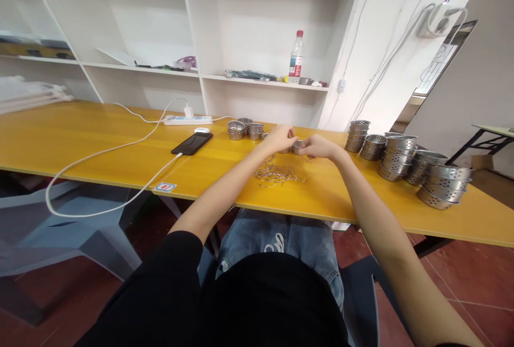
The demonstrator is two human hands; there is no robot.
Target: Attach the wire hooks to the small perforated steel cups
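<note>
Peeking out between the two hands over the yellow table, a small metal cup looks light, stiff and smooth, likely to skid if nudged but hard to break. The right hand has its fingers bent in at the cup's right side; whether they pinch its wall or something thinner, I cannot tell. The left hand arches just beside the cup, fingertips turned towards it, its grip too hidden to judge. Thumb and finger across the rim should hold best, the other hand steadying the opposite wall. Nearer the body, the thin metal wires lie in a loose tangle; they look springy, apt to snag, and best taken singly by one end
</note>
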